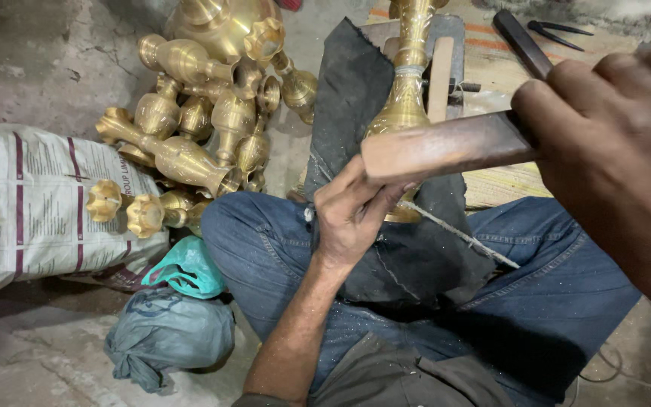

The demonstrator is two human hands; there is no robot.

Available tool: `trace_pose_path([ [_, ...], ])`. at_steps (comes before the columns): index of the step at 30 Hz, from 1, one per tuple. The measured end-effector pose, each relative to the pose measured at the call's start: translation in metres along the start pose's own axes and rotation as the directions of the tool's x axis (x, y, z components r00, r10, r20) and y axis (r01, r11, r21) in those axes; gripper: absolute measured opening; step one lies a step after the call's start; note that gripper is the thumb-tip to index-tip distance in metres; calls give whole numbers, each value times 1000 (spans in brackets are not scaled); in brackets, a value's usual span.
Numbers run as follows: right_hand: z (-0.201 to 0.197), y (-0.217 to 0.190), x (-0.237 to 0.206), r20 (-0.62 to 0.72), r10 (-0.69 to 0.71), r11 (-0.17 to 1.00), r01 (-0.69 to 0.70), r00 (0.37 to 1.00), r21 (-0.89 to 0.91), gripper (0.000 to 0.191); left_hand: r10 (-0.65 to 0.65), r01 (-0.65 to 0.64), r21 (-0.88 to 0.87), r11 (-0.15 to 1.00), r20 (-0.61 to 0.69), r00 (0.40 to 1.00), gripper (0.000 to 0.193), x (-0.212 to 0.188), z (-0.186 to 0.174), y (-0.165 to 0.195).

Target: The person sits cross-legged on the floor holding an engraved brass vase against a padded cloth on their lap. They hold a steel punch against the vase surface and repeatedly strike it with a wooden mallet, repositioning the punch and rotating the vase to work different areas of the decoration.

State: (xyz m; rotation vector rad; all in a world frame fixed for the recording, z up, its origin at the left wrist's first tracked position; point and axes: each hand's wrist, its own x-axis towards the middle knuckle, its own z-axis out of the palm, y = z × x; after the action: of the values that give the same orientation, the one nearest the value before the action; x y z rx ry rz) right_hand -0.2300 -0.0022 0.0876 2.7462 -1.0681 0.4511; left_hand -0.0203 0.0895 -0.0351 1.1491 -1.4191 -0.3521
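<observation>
My right hand (619, 143) grips a dark wooden mallet (446, 147) raised close to the camera, its blunt end toward the left. My left hand (352, 211) closes around the base of a tall brass vase (407, 90) that lies on a dark cloth (408, 249) over my lap. The mallet hides what the fingers pinch. A thin string or rod (461, 235) runs from under my left hand toward the right across the cloth.
A heap of brass vases (205, 120) lies on the concrete floor at upper left, beside a printed sack (32, 203). Green and grey plastic bags (171, 316) sit by my left knee. A wooden block (440, 75), a woven mat (491, 68) and dark tools (559, 32) lie ahead.
</observation>
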Motion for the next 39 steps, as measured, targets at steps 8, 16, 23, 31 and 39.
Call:
trace_pose_path([
  [8, 2, 1, -4, 26, 124, 971, -126, 992, 201, 23, -52, 51, 44, 998, 37, 998, 27, -2, -1, -4],
  [16, 11, 11, -13, 99, 84, 993, -92, 991, 80, 18, -31, 24, 107, 994, 73, 997, 17, -6, -8, -9],
  [23, 51, 29, -11, -74, -50, 998, 51, 996, 21, 9, -60, 50, 122, 991, 79, 995, 15, -12, -11, -15],
  [31, 134, 44, -18, 122, 273, 553, -259, 954, 792, 59, -356, 314, -191, 930, -259, 898, 29, 12, -17, -30],
  [39, 192, 33, 1, 644, 45, -140, -633, 764, 761, 109, -395, 342, -200, 918, -382, 836, 35, 46, -10, -71],
])
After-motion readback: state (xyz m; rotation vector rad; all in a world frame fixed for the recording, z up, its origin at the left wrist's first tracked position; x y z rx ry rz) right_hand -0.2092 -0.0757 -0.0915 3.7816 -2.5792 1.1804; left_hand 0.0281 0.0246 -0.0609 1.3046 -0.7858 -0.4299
